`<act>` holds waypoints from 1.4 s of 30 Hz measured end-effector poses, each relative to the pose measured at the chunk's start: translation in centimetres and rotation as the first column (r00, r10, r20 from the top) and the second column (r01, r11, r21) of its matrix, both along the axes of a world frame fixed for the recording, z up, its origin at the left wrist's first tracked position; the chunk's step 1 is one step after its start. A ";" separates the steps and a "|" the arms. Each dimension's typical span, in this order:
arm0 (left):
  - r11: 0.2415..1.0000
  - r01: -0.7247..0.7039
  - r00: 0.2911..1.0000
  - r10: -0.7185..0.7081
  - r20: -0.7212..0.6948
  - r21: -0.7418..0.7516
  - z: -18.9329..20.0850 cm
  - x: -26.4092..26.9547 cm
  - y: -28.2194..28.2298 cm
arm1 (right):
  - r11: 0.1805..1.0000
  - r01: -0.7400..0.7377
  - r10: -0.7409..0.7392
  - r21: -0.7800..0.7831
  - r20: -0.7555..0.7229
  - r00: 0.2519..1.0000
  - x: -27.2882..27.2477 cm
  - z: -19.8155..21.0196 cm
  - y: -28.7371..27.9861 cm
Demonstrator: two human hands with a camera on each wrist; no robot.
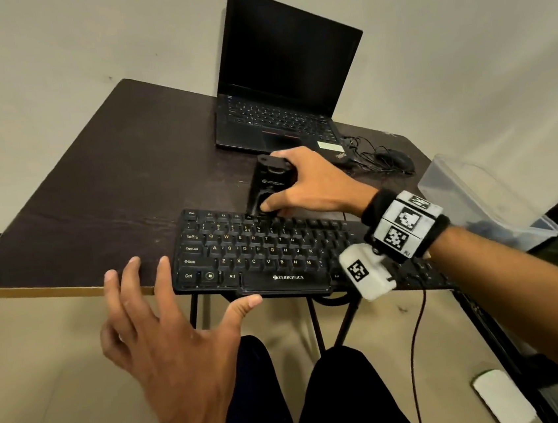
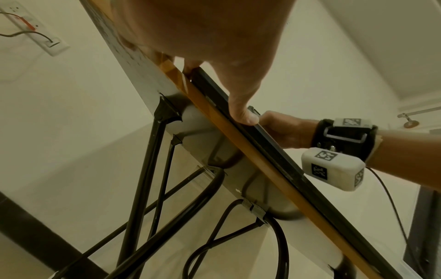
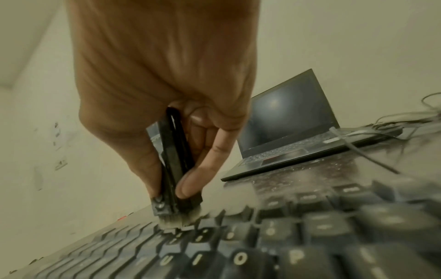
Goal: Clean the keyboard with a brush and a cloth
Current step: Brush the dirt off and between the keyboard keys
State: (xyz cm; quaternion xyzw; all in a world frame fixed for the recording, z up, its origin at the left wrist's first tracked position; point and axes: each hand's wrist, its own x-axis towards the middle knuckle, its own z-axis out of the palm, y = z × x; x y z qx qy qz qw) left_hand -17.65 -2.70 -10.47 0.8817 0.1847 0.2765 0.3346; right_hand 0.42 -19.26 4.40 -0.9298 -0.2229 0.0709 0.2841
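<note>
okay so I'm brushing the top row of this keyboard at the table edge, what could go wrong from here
1. The keyboard overhangs the table front edge; only the left hand thumb steadies it, so a hard stroke might tip it off.
2. The right hand sweeps the brush toward the open laptop, so dust may land on its keys.
3. The mouse cable lies tangled near the right wrist and could snag.

A black keyboard (image 1: pixel 268 253) lies along the table's near edge, a black brush (image 3: pixel 174 169) upright, bristles on its top rows.
</note>
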 end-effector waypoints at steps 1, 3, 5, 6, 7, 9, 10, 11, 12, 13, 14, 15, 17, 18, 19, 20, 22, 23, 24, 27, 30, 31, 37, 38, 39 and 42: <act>1.000 -0.002 1.000 0.002 0.000 0.001 0.0 0.0 0.0 | 1.000 0.010 -0.010 -0.008 -0.007 1.000 -0.1 0.1 -0.8; 1.000 -0.004 1.000 0.004 0.001 0.002 0.0 0.0 0.0 | 0.997 0.053 -0.053 -0.049 -0.011 0.999 -0.5 0.3 -3.7; 1.000 -0.006 1.000 0.006 -0.002 0.004 0.0 0.0 0.0 | 0.990 0.110 -0.113 -0.093 -0.021 0.993 -1.3 0.6 -7.7; 1.000 -0.007 1.000 0.007 -0.006 0.008 0.0 0.0 -0.1 | 0.985 0.140 -0.144 -0.103 -0.032 0.989 -2.0 0.7 -9.8; 1.000 -0.009 1.000 0.009 -0.006 0.012 0.0 0.0 -0.1 | 0.977 0.186 -0.191 -0.100 -0.048 0.980 -2.8 0.8 -11.8; 1.000 -0.015 1.000 0.015 -0.006 0.011 0.0 0.0 -0.1 | 0.953 0.297 -0.301 -0.059 -0.082 0.950 -4.3 0.8 -15.0; 1.000 -0.018 1.000 0.018 -0.003 0.007 0.0 0.0 -0.2 | 0.943 0.330 -0.333 -0.038 -0.086 0.939 -5.0 0.7 -15.9; 1.000 -0.019 1.000 0.019 0.002 0.000 -0.1 0.0 -0.3 | 0.941 0.338 -0.339 -0.020 -0.078 0.938 -5.5 0.6 -16.3; 1.000 -0.022 1.000 0.022 0.007 -0.007 -0.1 0.0 -0.3 | 0.948 0.320 -0.319 -0.006 -0.069 0.945 -5.7 0.5 -16.0; 1.000 -0.025 1.000 0.025 0.012 -0.011 -0.1 0.0 -0.3 | 0.958 0.286 -0.285 0.008 -0.064 0.956 -5.9 0.4 -15.2; 1.000 -0.026 0.999 0.027 0.017 -0.014 -0.1 0.0 -0.4 | 0.970 0.244 -0.242 0.021 -0.067 0.968 -5.9 0.2 -14.1; 0.999 -0.028 0.999 0.028 0.022 -0.017 0.0 0.0 -0.4 | 0.979 0.199 -0.196 0.036 -0.072 0.978 -5.7 0.1 -12.7; 0.999 -0.026 0.999 0.027 0.027 -0.026 0.0 0.0 -0.4 | 0.993 0.112 -0.110 0.039 -0.054 0.992 -5.1 -0.2 -9.6; 0.999 -0.025 0.999 0.026 0.026 -0.029 0.0 -0.1 -0.4 | 0.997 0.068 -0.067 0.027 -0.034 0.997 -4.7 -0.4 -8.0; 0.999 -0.022 0.999 0.022 0.024 -0.029 -0.1 -0.1 -0.4 | 1.000 0.026 -0.026 0.018 -0.015 1.000 -4.4 -0.5 -6.2; 0.999 -0.019 1.000 0.020 0.023 -0.027 -0.1 -0.1 -0.4 | 1.000 -0.011 0.011 0.008 0.008 1.000 -4.0 -0.6 -4.4; 1.000 -0.020 1.000 0.020 0.020 -0.019 -0.2 -0.1 -0.3 | 0.998 -0.066 0.066 -0.016 0.061 0.996 -3.7 -0.8 -0.5; 1.000 -0.019 1.000 0.019 0.017 -0.015 -0.2 -0.1 -0.3 | 0.996 -0.081 0.083 -0.026 0.088 0.993 -3.7 -0.9 1.4; 1.000 -0.016 1.000 0.016 0.013 -0.011 -0.2 -0.1 -0.2 | 0.995 -0.092 0.095 -0.035 0.112 0.989 -3.6 -1.0 3.2; 1.000 -0.014 1.000 0.014 0.015 -0.011 -0.2 -0.1 -0.2 | 0.991 -0.119 0.128 -0.061 0.170 0.977 -3.9 -1.1 7.9; 1.000 -0.013 1.000 0.013 0.014 -0.010 -0.2 -0.1 -0.1 | 0.985 -0.136 0.155 -0.105 0.200 0.967 -4.4 -0.8 10.7; 1.000 -0.010 1.000 0.010 0.009 -0.005 -0.2 -0.1 -0.1 | 0.985 -0.134 0.154 -0.110 0.203 0.967 -4.5 -0.7 11.0; 1.000 -0.015 1.000 0.016 -0.021 0.027 0.0 -0.1 0.0 | 0.987 -0.020 0.049 -0.161 0.177 0.983 -4.9 0.1 3.9; 0.999 -0.018 1.000 0.019 -0.012 0.028 0.0 -0.1 -0.1 | 0.985 0.016 0.013 -0.173 0.166 0.986 -5.0 0.2 1.6; 0.999 -0.024 1.000 0.024 -0.001 0.029 0.0 -0.1 -0.1 | 0.982 0.054 -0.027 -0.181 0.147 0.989 -5.2 0.3 -0.9; 0.999 -0.037 0.999 0.036 0.018 0.033 0.0 0.0 -0.2 | 0.958 0.207 -0.192 -0.199 0.095 0.977 -6.0 0.5 -8.3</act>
